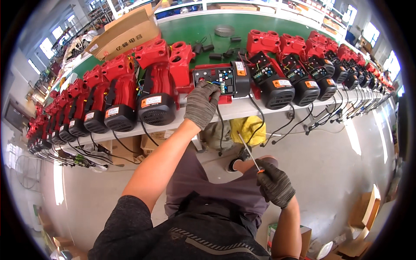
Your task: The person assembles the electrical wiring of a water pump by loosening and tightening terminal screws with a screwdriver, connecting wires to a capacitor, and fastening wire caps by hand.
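In a dark grey knit glove, my left hand rests at the near left edge of an electric pump lying on its side. Its fingers are curled near the wires of the opened control box, and their tips are partly hidden. A circuit board with blue and yellow-green wires shows in that box. My gloved right hand is closed round the orange-ended handle of a screwdriver. It is held low over my lap, apart from the pump, its long shaft pointing up and left.
Red pumps with black motor covers line the bench on both sides, their black cables hanging over the front edge. Behind are black cylinders, a round metal dish and an open cardboard box. A yellow bag lies below.
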Available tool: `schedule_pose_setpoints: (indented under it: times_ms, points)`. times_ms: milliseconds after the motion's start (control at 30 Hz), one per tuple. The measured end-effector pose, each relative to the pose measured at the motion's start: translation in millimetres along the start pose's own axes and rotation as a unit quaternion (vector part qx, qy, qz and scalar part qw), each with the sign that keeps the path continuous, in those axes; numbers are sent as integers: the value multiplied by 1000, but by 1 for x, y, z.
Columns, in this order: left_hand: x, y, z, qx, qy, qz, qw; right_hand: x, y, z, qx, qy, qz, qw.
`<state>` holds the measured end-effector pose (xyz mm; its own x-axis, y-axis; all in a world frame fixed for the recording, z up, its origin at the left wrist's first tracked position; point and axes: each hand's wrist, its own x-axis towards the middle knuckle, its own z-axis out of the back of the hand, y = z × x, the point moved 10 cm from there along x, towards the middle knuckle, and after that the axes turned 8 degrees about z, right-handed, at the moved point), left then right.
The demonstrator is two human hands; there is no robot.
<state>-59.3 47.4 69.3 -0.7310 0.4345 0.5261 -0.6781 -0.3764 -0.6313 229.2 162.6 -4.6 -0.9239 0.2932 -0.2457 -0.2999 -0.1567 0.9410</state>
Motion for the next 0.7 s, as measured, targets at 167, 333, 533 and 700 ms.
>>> schedule_pose_setpoints:
  times_ms: [167,333,533,700]
  points:
    - [-1,1,-1,-13,11,26,1000,2,-5,-2,17,10,-3,1000]
    - [-4,4,-1,-61,0,35,997,4,-13,-3,36,4,0,999]
    - [-26,-41,56,50,-114,-87,988,13,-24,-10,108,-15,69,992]
    - [-53,0,89,-73,-65,93,991,29,-24,-23,281,-25,160,946]
